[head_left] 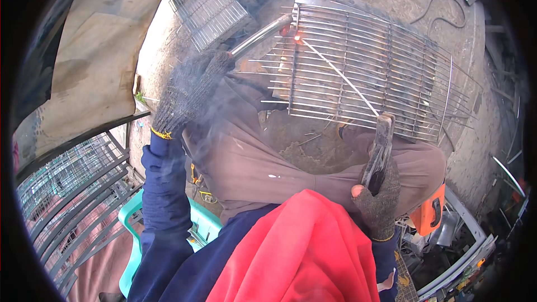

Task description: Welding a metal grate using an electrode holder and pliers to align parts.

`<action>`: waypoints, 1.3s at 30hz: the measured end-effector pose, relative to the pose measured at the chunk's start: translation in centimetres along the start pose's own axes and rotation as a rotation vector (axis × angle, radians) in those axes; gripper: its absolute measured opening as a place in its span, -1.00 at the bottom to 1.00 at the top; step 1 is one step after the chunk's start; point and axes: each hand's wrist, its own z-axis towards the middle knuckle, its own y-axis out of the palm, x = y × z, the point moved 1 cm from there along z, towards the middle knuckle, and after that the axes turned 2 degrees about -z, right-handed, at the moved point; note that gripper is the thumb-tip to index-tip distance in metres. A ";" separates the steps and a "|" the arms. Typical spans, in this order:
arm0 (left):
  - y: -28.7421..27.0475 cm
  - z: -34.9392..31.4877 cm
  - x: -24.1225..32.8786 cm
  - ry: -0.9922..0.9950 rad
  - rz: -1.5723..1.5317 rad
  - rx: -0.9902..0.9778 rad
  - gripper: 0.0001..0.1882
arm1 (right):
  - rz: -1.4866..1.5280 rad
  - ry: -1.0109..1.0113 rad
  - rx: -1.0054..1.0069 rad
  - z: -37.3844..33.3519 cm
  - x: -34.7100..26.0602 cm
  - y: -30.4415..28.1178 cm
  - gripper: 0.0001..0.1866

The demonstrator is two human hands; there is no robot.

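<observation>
Currently, both gloved hands are closed on their tools at the wire grate, which is positioned beyond the knees in the upper right-centre of the view. The left hand (193,86) wraps a metal tube (258,37), which slopes up and right until its end reaches the upper left corner of the grate (369,70); whether the two touch cannot be determined. The right hand (380,198), lower and nearer the body, is clamped around an electrode holder (380,148). A thin welding rod (342,76) extends from the holder's jaws — slanting up and left across the grate — and its far tip meets a glowing spot (298,38) close to the left crossbar. Left edge: the long wires project past this crossbar as uneven free ends, the upper ones nearest the tube. Right edge: wire ends likewise overrun the curved end bar and stand over the concrete floor (467,106). Upper edge: a flat metal plate (335,3) borders the wires. Lower edge: the grate passes close to the right trouser leg (411,165), with a patch of ground visible between the knees. Floor continues on the right — as far as the scrap metal (506,78) at the rim — and a dark cable (447,8) curves there, apart from the grate.
</observation>
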 end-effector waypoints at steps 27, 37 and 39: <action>-0.3 0.2 -1.5 0.386 0.316 0.173 -0.68 | 0.352 -0.085 0.160 0.8 -0.6 0.3 -0.08; 6.9 -2.7 8.4 -0.129 -0.280 0.109 -0.70 | 0.305 -0.424 0.557 1.3 1.7 -1.0 -0.09; 10.4 -2.5 10.4 -0.141 -0.221 0.000 -0.69 | 0.565 -0.303 0.468 0.7 1.9 -1.6 -0.07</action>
